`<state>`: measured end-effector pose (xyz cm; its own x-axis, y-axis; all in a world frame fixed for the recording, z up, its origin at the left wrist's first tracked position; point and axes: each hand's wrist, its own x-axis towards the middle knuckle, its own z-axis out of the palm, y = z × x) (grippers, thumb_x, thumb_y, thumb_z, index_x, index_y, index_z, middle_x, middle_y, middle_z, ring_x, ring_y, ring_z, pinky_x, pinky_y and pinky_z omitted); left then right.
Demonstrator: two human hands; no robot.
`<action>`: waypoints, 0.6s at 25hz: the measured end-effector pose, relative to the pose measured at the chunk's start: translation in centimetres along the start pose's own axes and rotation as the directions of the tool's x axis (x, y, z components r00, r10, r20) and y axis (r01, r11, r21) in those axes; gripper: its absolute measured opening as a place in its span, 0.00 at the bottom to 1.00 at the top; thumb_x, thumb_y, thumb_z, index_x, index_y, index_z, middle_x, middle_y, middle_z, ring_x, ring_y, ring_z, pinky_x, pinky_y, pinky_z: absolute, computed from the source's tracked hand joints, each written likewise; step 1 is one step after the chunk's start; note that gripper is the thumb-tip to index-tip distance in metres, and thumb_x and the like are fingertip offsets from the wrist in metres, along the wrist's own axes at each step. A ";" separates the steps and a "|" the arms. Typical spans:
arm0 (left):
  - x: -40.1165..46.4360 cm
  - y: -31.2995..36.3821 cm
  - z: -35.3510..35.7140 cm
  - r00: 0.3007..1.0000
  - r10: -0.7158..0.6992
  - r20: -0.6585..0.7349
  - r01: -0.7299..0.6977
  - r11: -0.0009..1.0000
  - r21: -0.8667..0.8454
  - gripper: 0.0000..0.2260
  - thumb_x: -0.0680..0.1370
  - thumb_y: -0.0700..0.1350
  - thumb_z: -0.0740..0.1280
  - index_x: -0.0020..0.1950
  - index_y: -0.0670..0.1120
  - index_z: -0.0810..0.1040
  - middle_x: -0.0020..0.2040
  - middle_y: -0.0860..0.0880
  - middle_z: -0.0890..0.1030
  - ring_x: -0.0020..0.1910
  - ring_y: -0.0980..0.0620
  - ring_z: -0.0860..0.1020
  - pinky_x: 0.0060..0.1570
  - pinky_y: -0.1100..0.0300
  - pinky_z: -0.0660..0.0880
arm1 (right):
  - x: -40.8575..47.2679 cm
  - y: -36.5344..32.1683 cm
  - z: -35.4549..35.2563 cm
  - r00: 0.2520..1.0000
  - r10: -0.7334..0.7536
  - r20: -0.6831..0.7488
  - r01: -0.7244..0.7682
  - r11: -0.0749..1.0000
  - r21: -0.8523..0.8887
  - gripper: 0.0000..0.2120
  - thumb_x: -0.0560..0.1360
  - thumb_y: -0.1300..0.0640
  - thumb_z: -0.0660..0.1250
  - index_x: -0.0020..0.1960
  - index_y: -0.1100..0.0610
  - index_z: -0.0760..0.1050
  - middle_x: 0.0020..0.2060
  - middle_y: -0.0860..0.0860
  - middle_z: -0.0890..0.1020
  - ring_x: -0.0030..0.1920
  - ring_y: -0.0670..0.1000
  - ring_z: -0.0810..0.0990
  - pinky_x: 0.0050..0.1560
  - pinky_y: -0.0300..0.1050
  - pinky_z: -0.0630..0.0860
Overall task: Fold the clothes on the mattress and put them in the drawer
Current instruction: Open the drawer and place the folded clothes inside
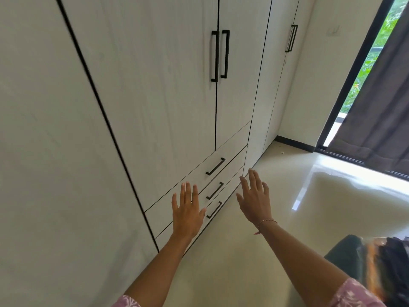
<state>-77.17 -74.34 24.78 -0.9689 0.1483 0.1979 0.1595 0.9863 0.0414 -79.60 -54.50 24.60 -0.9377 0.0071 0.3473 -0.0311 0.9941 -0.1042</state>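
Patterned pink sleeves [356,294] are seen at the bottom edge, and from them two bare forearms are stretched forward toward a white wardrobe [137,96]. Both hands are held flat with fingers straight and spread, and nothing is gripped: the left hand [187,212] is seen over the drawer fronts, though contact with them cannot be judged, and the right hand [254,199], marked by a thin bracelet [266,223] at the wrist, is held over the pale tiled floor [276,218] just beside the wardrobe's base. Three drawers are stacked below the tall doors, all closed: the top drawer [190,173], with its black bar handle [215,166], and two lower ones, whose handles [214,191] are seen between the two hands. No mattress is shown. At the lower right corner a blurred heap of fabric [385,262], dark with orange, is partly seen; whether these are the clothes to be folded cannot be told. Such cloth is judged to be light, soft and limp, so it would best be taken by pinching at corners or along a hem and supported from beneath once folded. A drawer is judged best pulled by curling fingers round its bar handle. A dark curtain [380,107] is hung by the window at the right.
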 end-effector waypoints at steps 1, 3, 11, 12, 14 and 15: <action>2.1 0.3 1.4 1.000 0.001 0.024 -0.001 1.000 0.012 0.38 0.63 0.56 0.78 0.67 0.38 0.73 0.67 0.36 0.72 0.67 0.40 0.72 0.60 0.40 0.70 | 2.0 0.8 1.3 1.000 -0.005 0.003 0.005 1.000 -0.007 0.29 0.68 0.51 0.75 0.65 0.60 0.73 0.69 0.63 0.68 0.70 0.63 0.67 0.62 0.62 0.70; 6.4 1.0 4.6 0.997 0.001 0.082 -0.002 1.000 0.018 0.40 0.62 0.56 0.78 0.68 0.38 0.72 0.68 0.36 0.71 0.68 0.40 0.71 0.62 0.40 0.68 | 6.0 2.4 4.6 0.999 -0.030 0.041 0.031 0.999 -0.023 0.29 0.69 0.50 0.74 0.67 0.60 0.72 0.70 0.63 0.67 0.71 0.62 0.66 0.63 0.63 0.68; 22.5 3.6 18.2 0.966 0.044 0.256 -0.080 0.988 0.134 0.39 0.80 0.58 0.57 0.72 0.40 0.32 0.71 0.40 0.31 0.72 0.46 0.34 0.71 0.48 0.37 | 21.6 5.4 21.2 0.969 0.033 0.246 -0.057 0.994 0.091 0.31 0.81 0.42 0.49 0.77 0.56 0.42 0.73 0.55 0.34 0.72 0.55 0.31 0.72 0.58 0.37; 24.6 3.6 20.3 0.963 0.041 0.266 -0.082 0.986 0.142 0.37 0.82 0.56 0.54 0.70 0.40 0.29 0.70 0.41 0.28 0.71 0.46 0.31 0.70 0.49 0.33 | 23.0 5.5 23.7 0.967 0.044 0.249 -0.067 0.994 0.088 0.32 0.81 0.42 0.47 0.77 0.55 0.39 0.72 0.55 0.32 0.72 0.55 0.29 0.72 0.58 0.37; 28.8 3.5 24.3 0.971 0.057 0.231 -0.101 0.978 0.184 0.36 0.82 0.54 0.53 0.70 0.39 0.28 0.69 0.40 0.28 0.73 0.45 0.32 0.69 0.50 0.31 | 25.8 5.1 28.1 0.957 0.053 0.285 -0.083 0.992 0.096 0.34 0.81 0.40 0.47 0.76 0.56 0.36 0.73 0.56 0.32 0.72 0.55 0.28 0.73 0.59 0.38; 30.6 3.2 26.5 0.972 0.060 0.226 -0.105 0.976 0.190 0.36 0.82 0.54 0.54 0.70 0.38 0.29 0.69 0.40 0.29 0.74 0.44 0.33 0.68 0.50 0.31 | 27.1 4.7 30.3 0.951 0.059 0.304 -0.092 0.991 0.094 0.34 0.81 0.40 0.47 0.76 0.56 0.35 0.74 0.57 0.32 0.73 0.55 0.29 0.73 0.59 0.38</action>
<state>-111.34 -64.76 4.97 -0.9752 0.2197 -0.0268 0.2210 0.9610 -0.1663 -115.70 -52.94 5.27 -0.9986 0.0325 0.0408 0.0226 0.9747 -0.2225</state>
